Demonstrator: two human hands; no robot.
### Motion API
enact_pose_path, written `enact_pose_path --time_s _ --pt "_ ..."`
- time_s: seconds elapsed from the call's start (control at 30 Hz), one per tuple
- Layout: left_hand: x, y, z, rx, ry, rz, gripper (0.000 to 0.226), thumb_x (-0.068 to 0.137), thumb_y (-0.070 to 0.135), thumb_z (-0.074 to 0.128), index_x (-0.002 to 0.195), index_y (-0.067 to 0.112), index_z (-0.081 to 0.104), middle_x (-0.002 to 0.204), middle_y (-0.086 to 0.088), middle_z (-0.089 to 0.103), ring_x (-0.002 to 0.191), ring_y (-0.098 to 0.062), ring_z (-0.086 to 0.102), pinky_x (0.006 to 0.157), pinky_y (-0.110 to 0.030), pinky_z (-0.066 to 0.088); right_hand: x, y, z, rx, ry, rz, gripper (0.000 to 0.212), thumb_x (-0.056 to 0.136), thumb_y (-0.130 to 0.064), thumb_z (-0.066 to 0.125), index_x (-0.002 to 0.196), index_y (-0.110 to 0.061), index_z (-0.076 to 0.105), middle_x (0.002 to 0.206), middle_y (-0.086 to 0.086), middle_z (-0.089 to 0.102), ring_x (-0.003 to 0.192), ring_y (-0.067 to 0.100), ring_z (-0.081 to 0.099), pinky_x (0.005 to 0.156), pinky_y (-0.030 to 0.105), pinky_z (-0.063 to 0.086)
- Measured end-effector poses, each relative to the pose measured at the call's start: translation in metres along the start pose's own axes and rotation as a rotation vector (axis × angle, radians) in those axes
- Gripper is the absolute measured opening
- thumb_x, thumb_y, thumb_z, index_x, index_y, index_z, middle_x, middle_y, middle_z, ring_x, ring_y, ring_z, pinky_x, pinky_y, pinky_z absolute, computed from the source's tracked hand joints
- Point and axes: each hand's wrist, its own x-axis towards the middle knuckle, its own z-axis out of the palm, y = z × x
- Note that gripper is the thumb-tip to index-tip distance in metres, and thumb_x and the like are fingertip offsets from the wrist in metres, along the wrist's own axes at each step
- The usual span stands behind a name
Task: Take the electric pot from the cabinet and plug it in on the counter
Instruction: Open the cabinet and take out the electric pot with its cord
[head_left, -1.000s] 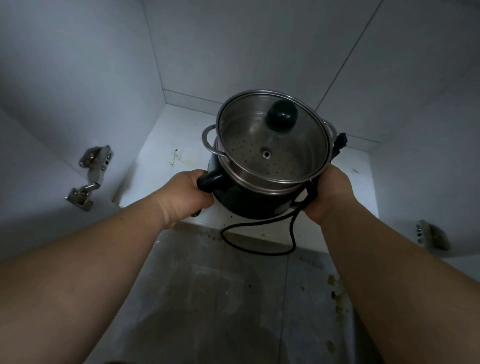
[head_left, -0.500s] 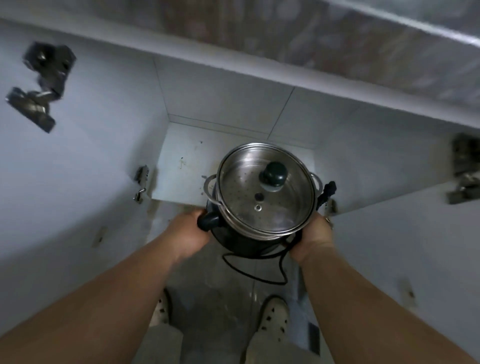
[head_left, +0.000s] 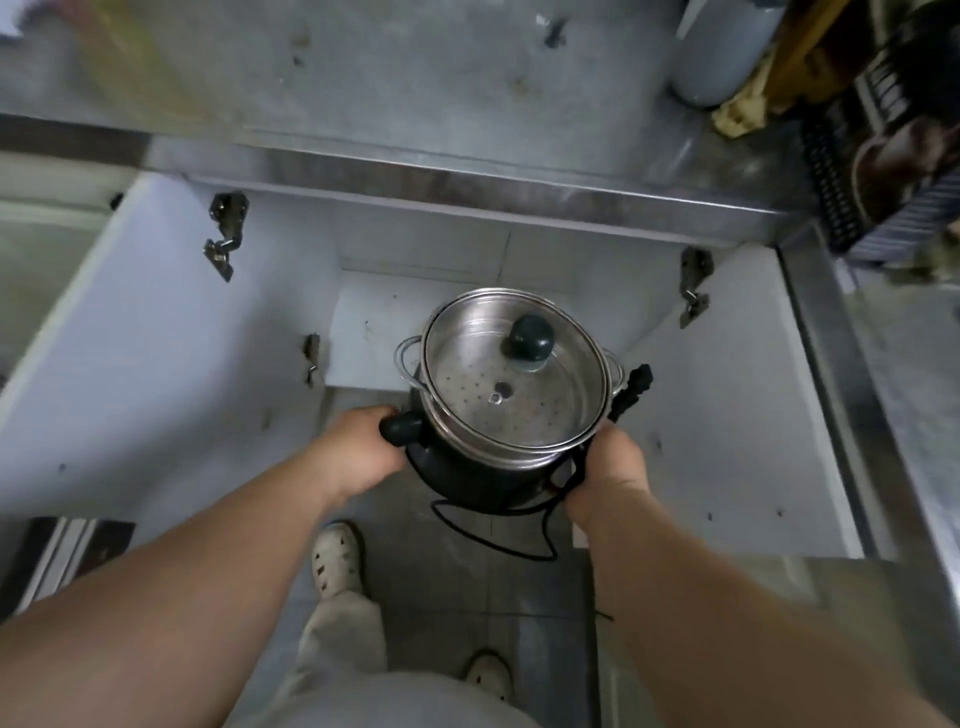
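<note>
The electric pot (head_left: 470, 475) is black, with a steel steamer insert and a glass lid (head_left: 511, 382) topped by a dark knob. I hold it in the air in front of the open lower cabinet (head_left: 363, 332), above the floor. My left hand (head_left: 358, 452) grips its black side handle. My right hand (head_left: 605, 473) is closed on the pot's right side and on part of its cord. The black cord (head_left: 498, 540) hangs in a loop under the pot, and its plug (head_left: 631, 392) sticks up at the right.
A grey counter (head_left: 415, 88) runs above the cabinet, with a steel front edge (head_left: 467, 182). A grey cylinder (head_left: 719, 52) and a dark dish rack (head_left: 883, 140) stand at its right. Open cabinet doors (head_left: 156, 332) flank the opening. My feet (head_left: 337, 558) are on the tiled floor below.
The pot has come out of the cabinet and risen with both hands. The view has pulled back and up, so the counter top now shows.
</note>
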Motion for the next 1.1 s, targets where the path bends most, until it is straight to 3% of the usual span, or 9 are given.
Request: enact_pose_path --time_s 0.1,0.2,0.4,0.5,0.57,0.67,0.73,0.83,1.1 --pt "-0.038 0.017 -0.001 -0.048 0.057 0.033 0.020 0.067 -0.001 0.058 0.073 0.018 0.062 0.064 -0.006 0.060 0.059 -0.025 0.056 0.056 -0.028 0.044 -0.035 -0.019 -0.020 -0.002 -0.054 -0.039 0.018 0.084 -0.014 0.050 0.087 -0.012 0.067 0.052 0.002 0.069 0.048 0.018 0.067 0.045 0.028 0.053" --pt "-0.074 0.043 -0.009 -0.093 0.139 0.074 0.018 0.067 -0.001 0.057 0.070 0.016 0.061 0.059 -0.007 0.057 0.050 -0.024 0.054 0.047 -0.026 0.042 -0.071 -0.042 -0.032 -0.034 -0.084 -0.119 0.023 0.084 -0.015 0.050 0.101 -0.013 0.065 0.079 0.007 0.069 0.074 0.023 0.065 0.067 0.038 0.055" --pt "-0.128 0.097 -0.050 -0.246 0.256 0.153 0.021 0.067 -0.009 0.050 0.064 0.011 0.055 0.057 -0.010 0.047 0.052 -0.021 0.041 0.045 -0.022 0.029 -0.141 -0.086 -0.035 -0.050 -0.194 -0.266 0.026 0.084 -0.021 0.050 0.105 -0.019 0.066 0.094 0.005 0.071 0.085 0.024 0.065 0.059 0.033 0.054" --pt "-0.142 0.119 -0.078 -0.262 0.321 0.197 0.020 0.064 -0.009 0.048 0.065 0.008 0.057 0.058 -0.014 0.047 0.053 -0.023 0.042 0.047 -0.025 0.029 -0.173 -0.113 -0.020 -0.064 -0.253 -0.332 0.034 0.089 -0.026 0.050 0.122 -0.021 0.058 0.120 0.006 0.063 0.104 0.027 0.060 0.078 0.046 0.056" --pt "-0.147 0.132 -0.097 -0.279 0.354 0.211 0.021 0.063 -0.007 0.049 0.070 0.009 0.061 0.058 -0.013 0.051 0.056 -0.025 0.046 0.051 -0.026 0.033 -0.192 -0.130 -0.007 -0.077 -0.279 -0.372 0.032 0.089 -0.025 0.052 0.119 -0.019 0.061 0.114 0.007 0.067 0.099 0.027 0.062 0.083 0.049 0.055" --pt "-0.152 0.149 -0.130 -0.314 0.423 0.247 0.026 0.063 -0.006 0.051 0.064 0.017 0.061 0.056 -0.009 0.053 0.059 -0.026 0.049 0.054 -0.027 0.036 -0.219 -0.156 0.018 -0.094 -0.325 -0.408 0.021 0.088 -0.024 0.055 0.104 -0.017 0.067 0.083 0.006 0.073 0.073 0.025 0.068 0.057 0.041 0.059" --pt "-0.151 0.159 -0.152 -0.341 0.466 0.254 0.029 0.063 -0.007 0.049 0.066 0.019 0.059 0.057 -0.010 0.052 0.057 -0.026 0.047 0.050 -0.026 0.035 -0.232 -0.171 0.038 -0.119 -0.353 -0.436 0.019 0.088 -0.024 0.054 0.097 -0.016 0.068 0.067 0.002 0.074 0.062 0.022 0.069 0.053 0.038 0.058" --pt "-0.140 0.167 -0.182 -0.344 0.491 0.246 0.029 0.066 -0.006 0.050 0.075 0.021 0.058 0.060 -0.011 0.054 0.057 -0.026 0.048 0.047 -0.025 0.037 -0.242 -0.186 0.073 -0.163 -0.359 -0.466 0.020 0.089 -0.026 0.053 0.102 -0.019 0.067 0.086 0.003 0.072 0.079 0.023 0.066 0.073 0.045 0.057" --pt "-0.062 0.168 -0.260 -0.382 0.478 0.192 0.025 0.068 -0.004 0.053 0.078 0.019 0.059 0.067 -0.012 0.055 0.064 -0.027 0.051 0.050 -0.031 0.040 -0.220 -0.203 0.190 -0.225 -0.379 -0.486 0.024 0.089 -0.022 0.048 0.087 -0.016 0.072 0.077 0.001 0.070 0.068 0.019 0.064 0.067 0.041 0.057"
